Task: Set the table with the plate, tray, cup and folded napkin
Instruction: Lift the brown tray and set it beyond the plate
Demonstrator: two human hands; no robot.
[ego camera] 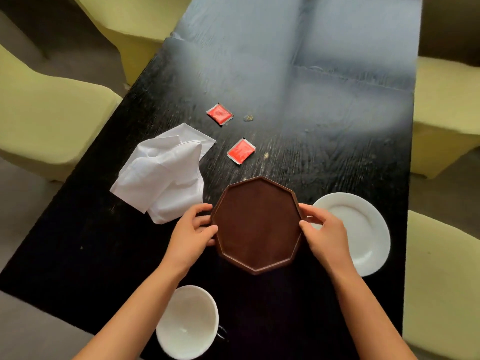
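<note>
A brown octagonal wooden tray [257, 224] lies on the dark table in front of me. My left hand [191, 235] grips its left edge and my right hand [324, 232] grips its right edge. A white plate [363, 229] sits just right of the tray, partly behind my right hand. A white cup [188, 322] stands near the front edge, under my left forearm. A crumpled white napkin [166, 172] lies unfolded to the left of the tray.
Two red sachets [220, 114] [241, 151] lie on the black table [324, 152] beyond the tray. Yellow-green chairs [46, 120] stand along both long sides. The far half of the table reflects pale light.
</note>
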